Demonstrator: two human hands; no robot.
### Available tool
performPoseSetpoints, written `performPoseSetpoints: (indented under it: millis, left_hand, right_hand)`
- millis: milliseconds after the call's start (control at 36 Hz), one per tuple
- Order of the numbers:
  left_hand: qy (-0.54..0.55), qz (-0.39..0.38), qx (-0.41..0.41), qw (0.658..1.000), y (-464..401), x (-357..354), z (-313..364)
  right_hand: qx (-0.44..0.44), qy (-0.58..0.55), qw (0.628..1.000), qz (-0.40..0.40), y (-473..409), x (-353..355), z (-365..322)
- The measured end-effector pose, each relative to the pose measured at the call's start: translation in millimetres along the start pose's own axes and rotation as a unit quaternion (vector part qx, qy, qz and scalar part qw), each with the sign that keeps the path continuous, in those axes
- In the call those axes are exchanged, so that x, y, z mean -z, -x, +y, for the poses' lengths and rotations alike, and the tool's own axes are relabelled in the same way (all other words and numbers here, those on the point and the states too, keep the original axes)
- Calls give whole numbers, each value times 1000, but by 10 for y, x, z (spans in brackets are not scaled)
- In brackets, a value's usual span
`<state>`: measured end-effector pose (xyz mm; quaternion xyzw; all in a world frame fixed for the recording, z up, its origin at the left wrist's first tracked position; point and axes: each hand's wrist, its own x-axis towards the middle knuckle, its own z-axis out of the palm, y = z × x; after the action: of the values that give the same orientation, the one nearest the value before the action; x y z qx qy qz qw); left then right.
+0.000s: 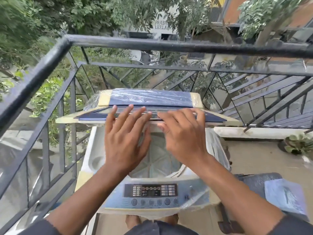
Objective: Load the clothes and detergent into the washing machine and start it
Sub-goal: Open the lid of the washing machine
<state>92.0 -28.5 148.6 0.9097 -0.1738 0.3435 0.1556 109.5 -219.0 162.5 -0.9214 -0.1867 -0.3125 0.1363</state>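
Top-loader washing machine sits in the middle of the frame on a balcony, still partly wrapped in plastic film. Its lid is folded up and raised across the centre, blue panels with cream corners, so the drum is open underneath, and as far as I can see past the hands it's just bare metal.

Both hands are up at the front edge of the lid. Left hand is flat, fingers straight and spread, tips on the lid's edge. Right hand is just beside it, fingers stretched over the same edge, thumb tucked below; it looks more like resting than a real grip, though there's some blur.

Control panel is at lower centre, with a dark display and a row of round buttons. Black metal railing wraps the upper and left parts, trees behind it. A small potted plant sits at the right edge, and something grey is at lower right.
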Motion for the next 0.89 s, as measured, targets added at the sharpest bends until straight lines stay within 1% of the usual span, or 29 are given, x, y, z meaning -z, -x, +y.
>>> performPoseSetpoints:
  millis: [83, 167, 250, 306, 389, 472, 528, 639, 694, 889]
  left_hand:
    - [-9, -16, 11, 1000, -150, -75, -61]
    - [-43, -28, 22, 998, -244, -204, -131]
    - [-66, -25, 36, 997, -306, -352, -182]
    - [-77, -20, 32, 996, -372, -440, -223]
    - [-92, -13, 32, 995, -515, -536, -282]
    - [-96, -7, 34, 995, -653, -610, -328]
    - [-97, -4, 33, 995, -733, -655, -366]
    - [-92, 9, 29, 995, -844, -755, -430]
    - [-91, 15, 26, 995, -877, -794, -443]
    - [-101, 6, 23, 995, -1163, -807, -508]
  right_hand:
    - [-19, -7, 999, 35, -230, -8, 52]
    - [-43, 1, 997, 57, -438, -23, 131]
    - [-65, 16, 995, 77, -653, -53, 206]
    - [-75, 13, 993, 85, -771, -80, 242]
    - [-78, 17, 991, 105, -897, -141, 286]
    - [-57, 15, 990, 126, -959, -240, 343]
    - [-33, 15, 991, 126, -927, -333, 384]
    - [2, 52, 994, 91, -761, -544, 476]
    - [11, 73, 993, 95, -746, -635, 529]
    - [-11, 78, 992, 98, -943, -791, 607]
